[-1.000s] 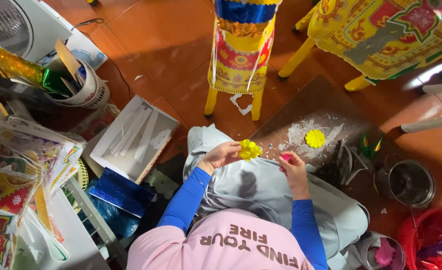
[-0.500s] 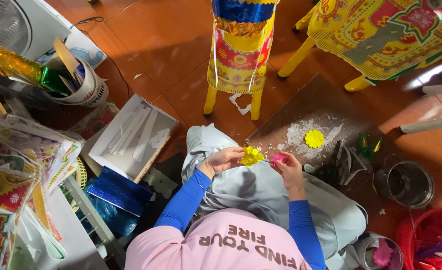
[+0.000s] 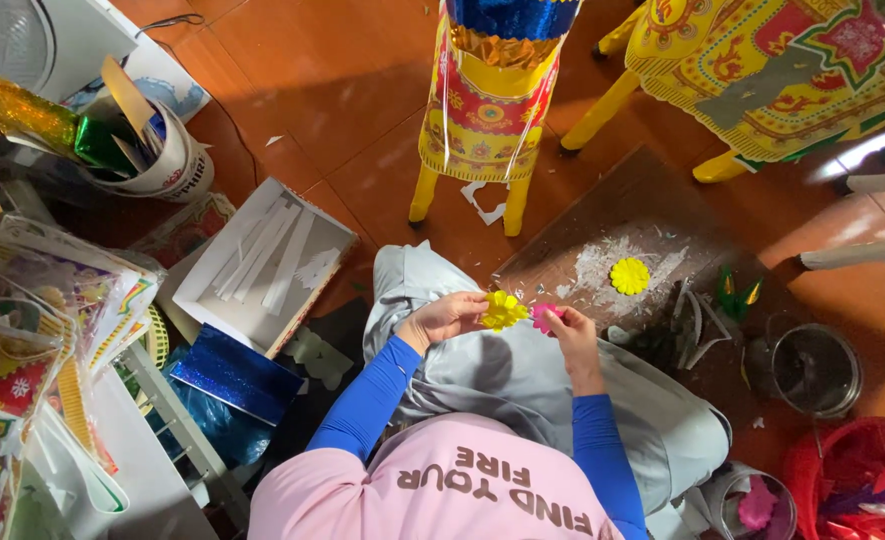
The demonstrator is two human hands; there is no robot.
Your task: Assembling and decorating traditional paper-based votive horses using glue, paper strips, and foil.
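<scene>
Left hand [image 3: 444, 318] pinches yellow paper flower [image 3: 503, 310]; right hand [image 3: 570, 335] holds pink piece [image 3: 543, 317].

Red basket [image 3: 862, 490] at 4 o'clock cut by frame edge. Pink piece [image 3: 545, 317] mostly hidden in right hand [image 3: 572, 340]. Fan [image 3: 2, 40] at 10 o'clock cropped.
</scene>
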